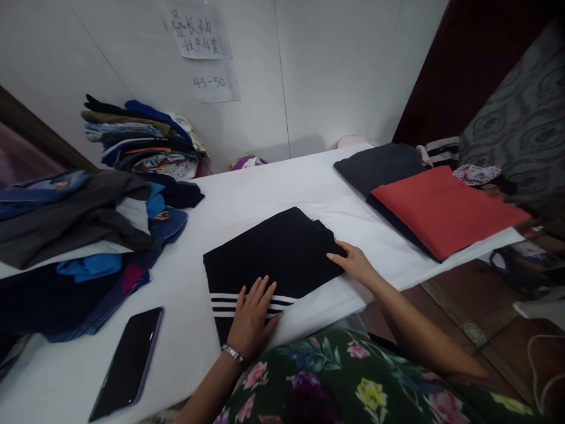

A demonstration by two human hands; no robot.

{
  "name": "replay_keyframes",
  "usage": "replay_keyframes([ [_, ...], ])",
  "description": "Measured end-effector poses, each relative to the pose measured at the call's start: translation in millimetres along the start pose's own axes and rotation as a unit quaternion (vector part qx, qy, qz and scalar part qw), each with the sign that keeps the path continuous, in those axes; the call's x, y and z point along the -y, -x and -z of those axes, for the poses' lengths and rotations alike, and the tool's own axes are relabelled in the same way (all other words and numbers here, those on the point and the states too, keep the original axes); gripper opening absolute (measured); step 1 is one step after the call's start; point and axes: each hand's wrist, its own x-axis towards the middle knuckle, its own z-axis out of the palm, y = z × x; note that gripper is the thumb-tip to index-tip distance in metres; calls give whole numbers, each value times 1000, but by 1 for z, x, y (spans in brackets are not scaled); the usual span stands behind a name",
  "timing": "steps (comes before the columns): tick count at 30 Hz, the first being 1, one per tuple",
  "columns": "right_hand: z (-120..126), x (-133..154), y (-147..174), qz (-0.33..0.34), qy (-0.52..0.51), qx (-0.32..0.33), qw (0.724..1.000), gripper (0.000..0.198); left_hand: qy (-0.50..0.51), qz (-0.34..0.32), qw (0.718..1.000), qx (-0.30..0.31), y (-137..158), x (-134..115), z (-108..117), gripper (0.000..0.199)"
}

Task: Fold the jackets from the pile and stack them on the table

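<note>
A folded black garment (278, 253) with white stripes across its near left end lies on the white table. On those stripes my left hand (253, 321) rests flat, palm down, with its fingers stretched out. My right hand (351, 262) pinches the garment's right edge, thumb on top and the other fingers at the rim. What kind of garment it is, the folds do not show.
A black phone (128, 362) lies at the near left. Loose clothes (75, 218) are heaped on the left, with a folded clothes stack (145, 138) behind. At right, a folded red garment (441, 206) overlaps a dark grey one (379, 165). Handwritten paper signs (200, 32) hang on the wall.
</note>
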Motion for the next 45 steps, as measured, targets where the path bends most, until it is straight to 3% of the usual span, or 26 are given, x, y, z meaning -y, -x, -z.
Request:
replay_keyframes([
  [8,-11,22,-36,33,-141,10,989,40,-6,14,1000,-13,-1,-1,4,61],
  [14,-9,-14,-49,4,91,-39,995,26,-16,33,999,-8,-1,-2,0,56],
  [17,-4,-18,-46,11,136,-38,990,25,-13,34,999,-3,-1,-2,-1,57],
  [25,5,8,-58,-30,-95,-7,995,35,-16,13,1000,13,-24,-20,4,62],
  [32,-6,18,-60,-65,-186,12,980,34,-16,-17,1000,14,-73,-59,15,66],
  [40,13,-10,-29,-115,-161,-53,979,35,71,127,986,78,-93,-50,23,48],
  [45,7,-28,-14,-7,-35,46,998,34,83,160,979,92,-94,-50,29,44],
])
